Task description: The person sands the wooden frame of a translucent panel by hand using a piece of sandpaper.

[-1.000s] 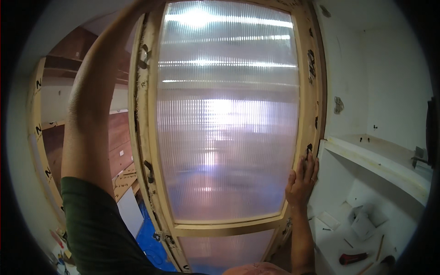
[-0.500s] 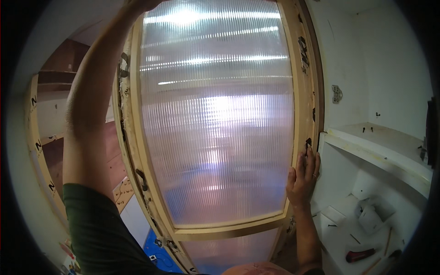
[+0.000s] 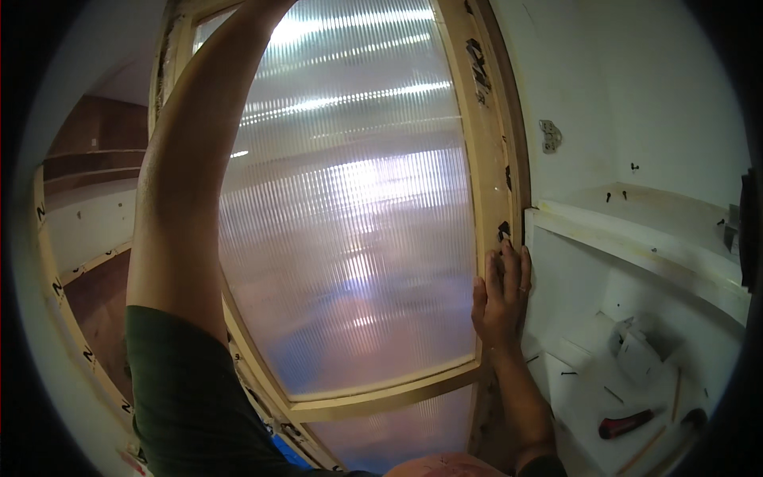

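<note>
A tall ribbed translucent panel in a pale wooden frame stands upright before me. My right hand rests on the right side of the frame, low down, its fingers stretched upward and slightly apart, holding nothing. My left arm, in a dark green sleeve, reaches up across the panel's left edge. The left hand itself lies beyond the top of the picture, so what it touches is hidden. Dark marks show on the outer wooden strip beside the frame.
To the right is a white cabinet with a shelf and a metal hinge on its wall. Below lie a red and black utility knife, thin sticks and a crumpled clear plastic piece. Wooden-edged shelving stands at left.
The view has shifted, so the panel appears farther left and tilted. My left arm now crosses more of the panel, and its hand has left the top edge. My right hand stays on the frame.
</note>
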Motion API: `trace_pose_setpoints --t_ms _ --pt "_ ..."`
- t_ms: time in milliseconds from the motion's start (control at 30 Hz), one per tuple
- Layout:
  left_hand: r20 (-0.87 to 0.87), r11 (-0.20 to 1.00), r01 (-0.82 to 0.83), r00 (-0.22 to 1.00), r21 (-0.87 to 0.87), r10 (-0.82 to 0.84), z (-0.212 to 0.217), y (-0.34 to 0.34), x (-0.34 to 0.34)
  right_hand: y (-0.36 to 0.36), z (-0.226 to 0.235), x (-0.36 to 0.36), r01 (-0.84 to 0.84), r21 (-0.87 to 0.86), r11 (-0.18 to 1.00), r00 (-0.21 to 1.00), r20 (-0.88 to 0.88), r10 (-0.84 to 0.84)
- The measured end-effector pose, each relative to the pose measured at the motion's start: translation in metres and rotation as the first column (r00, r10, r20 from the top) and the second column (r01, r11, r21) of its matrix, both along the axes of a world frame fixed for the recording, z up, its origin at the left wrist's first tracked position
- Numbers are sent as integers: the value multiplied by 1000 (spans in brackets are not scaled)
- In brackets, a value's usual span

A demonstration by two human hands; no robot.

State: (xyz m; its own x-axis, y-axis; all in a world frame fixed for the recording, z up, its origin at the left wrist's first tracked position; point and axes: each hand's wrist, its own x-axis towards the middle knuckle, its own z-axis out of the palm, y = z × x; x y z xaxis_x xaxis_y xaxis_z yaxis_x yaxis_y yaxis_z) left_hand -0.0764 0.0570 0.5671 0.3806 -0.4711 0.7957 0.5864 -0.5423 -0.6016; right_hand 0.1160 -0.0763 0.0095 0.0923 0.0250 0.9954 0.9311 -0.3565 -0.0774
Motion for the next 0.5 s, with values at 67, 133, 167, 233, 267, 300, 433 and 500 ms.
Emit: trace_pose_setpoints --t_ms 67,133,167,233,267,300,433,500 --pt "-11 1000 14 1000 10 -14 -2 -22 13 -1 0 2 -5 19 1000 1000 17 5" --pt "-44 997 72 997 38 -70 3 -14 30 1 -1 2 -14 14 1000 1000 27 13" --pt "-2 1000 14 1000 10 -14 14 -6 41 4 -2 0 -19 12 1000 999 35 19" --pt "77 993 -110 991 -48 114 37 3 59 9 -3 -4 -40 10 999 998 51 39" --pt "40 993 -44 998 -107 49 30 -5 74 7 -2 -3 -29 -5 1000 999 30 29" --pt "9 985 22 1000 -169 -21 15 -21 88 6 -3 0 -25 -5 1000 999 22 25" --pt "-146 939 222 953 -262 -265 -52 -83 58 6 -2 -1 5 -22 1000 1000 -8 -5" --pt "-87 840 427 874 -336 -479 -21 -38 58 10 -3 -3 25 -18 1000 999 30 -24"
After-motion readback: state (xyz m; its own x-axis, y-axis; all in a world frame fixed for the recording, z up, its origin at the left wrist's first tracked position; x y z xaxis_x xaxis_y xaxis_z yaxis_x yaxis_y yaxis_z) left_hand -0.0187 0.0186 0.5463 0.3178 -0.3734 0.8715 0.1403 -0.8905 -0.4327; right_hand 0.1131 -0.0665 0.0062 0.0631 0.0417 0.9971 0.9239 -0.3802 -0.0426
